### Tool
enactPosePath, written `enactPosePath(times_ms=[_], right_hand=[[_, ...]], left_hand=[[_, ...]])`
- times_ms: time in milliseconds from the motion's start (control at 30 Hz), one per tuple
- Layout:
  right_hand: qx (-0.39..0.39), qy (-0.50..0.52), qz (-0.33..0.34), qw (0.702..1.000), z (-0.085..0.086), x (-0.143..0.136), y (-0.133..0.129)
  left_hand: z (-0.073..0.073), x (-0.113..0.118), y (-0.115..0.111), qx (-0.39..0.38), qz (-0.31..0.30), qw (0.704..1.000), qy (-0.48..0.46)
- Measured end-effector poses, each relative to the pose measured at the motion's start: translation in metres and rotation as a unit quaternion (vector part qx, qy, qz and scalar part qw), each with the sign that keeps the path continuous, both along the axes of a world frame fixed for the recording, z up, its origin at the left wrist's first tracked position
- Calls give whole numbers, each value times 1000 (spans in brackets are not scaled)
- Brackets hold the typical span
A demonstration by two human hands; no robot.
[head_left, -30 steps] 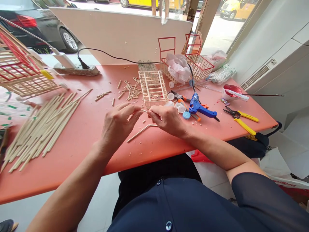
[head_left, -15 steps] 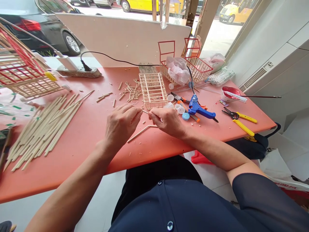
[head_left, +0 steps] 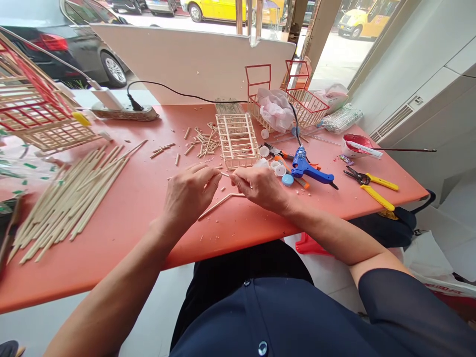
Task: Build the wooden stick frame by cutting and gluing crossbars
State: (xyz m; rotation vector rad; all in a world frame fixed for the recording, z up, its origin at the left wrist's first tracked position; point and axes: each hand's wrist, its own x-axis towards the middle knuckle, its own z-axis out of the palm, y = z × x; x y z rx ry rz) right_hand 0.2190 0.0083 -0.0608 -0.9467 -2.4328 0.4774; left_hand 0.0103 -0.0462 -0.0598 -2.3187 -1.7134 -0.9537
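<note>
Between my two hands runs a thin wooden stick, most of it hidden by the fingers. My left hand is closed on its left end, and my right hand pinches the other end. Both are raised a little over the orange table. Below them lies a bent or snapped stick. Just beyond my hands is a small slatted frame of sticks, with a pile of short cut sticks to its left.
Long sticks lie at the left, beneath a larger red-trimmed stick model. On the right are a blue glue gun, yellow-handled pliers, bottle caps and a paint cup. A power strip sits at the back.
Both hands keep their grip on the stick in nearly the same place. The whole view has shifted very slightly.
</note>
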Motion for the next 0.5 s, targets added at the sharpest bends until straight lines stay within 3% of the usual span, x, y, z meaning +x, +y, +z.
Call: enactPosePath(times_ms=[133,267,500], right_hand=[[-7,55,-31,998,7,9,7],[0,96,-64,993,16,19,10],[-25,34,-79,996,22,16,7]], left_hand=[[3,4,-2,-92,10,994,-58],[0,14,-4,-168,-1,984,-59],[-5,22,-6,-239,19,971,4]])
